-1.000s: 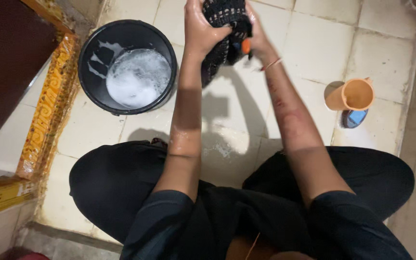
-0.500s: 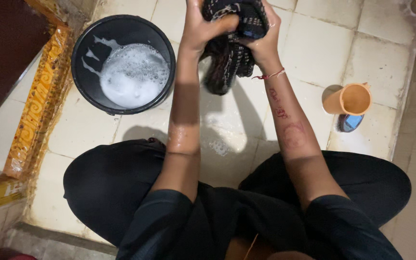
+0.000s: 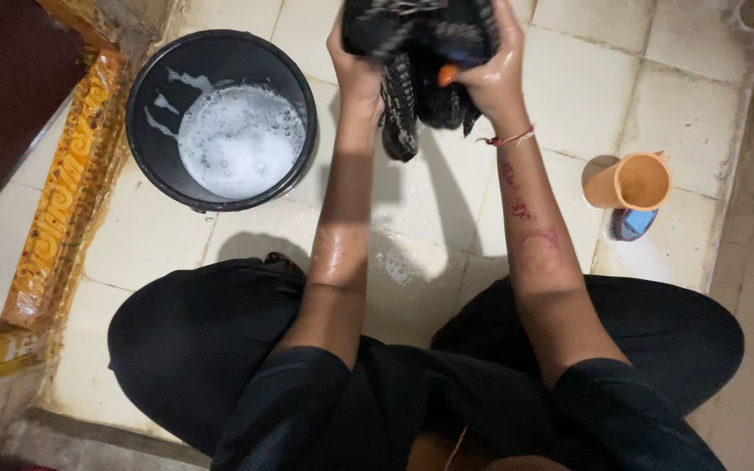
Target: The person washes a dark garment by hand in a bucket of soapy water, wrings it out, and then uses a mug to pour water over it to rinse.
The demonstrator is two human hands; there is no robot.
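I squat on a wet tiled floor and hold a dark checked wet cloth [image 3: 412,61] up in front of me. My left hand [image 3: 353,70] grips its left side and my right hand [image 3: 492,74] grips its right side; both hands are wet and closed on it. A small orange patch shows on the cloth by my right thumb. Part of the cloth hangs down between my wrists. A black bucket [image 3: 154,157] with soapy, foamy water stands on the floor to the left of my left arm.
An orange plastic mug [image 3: 632,181] lies on the tiles to the right, with a small blue object [image 3: 634,222] just below it. A yellow patterned raised edge [image 3: 63,192] runs along the left. Soap foam [image 3: 394,262] spots the tile between my knees.
The cloth has been turned and bunched higher between my hands; both hands shifted slightly and the hanging end is shorter. The view drifted a little left and up.
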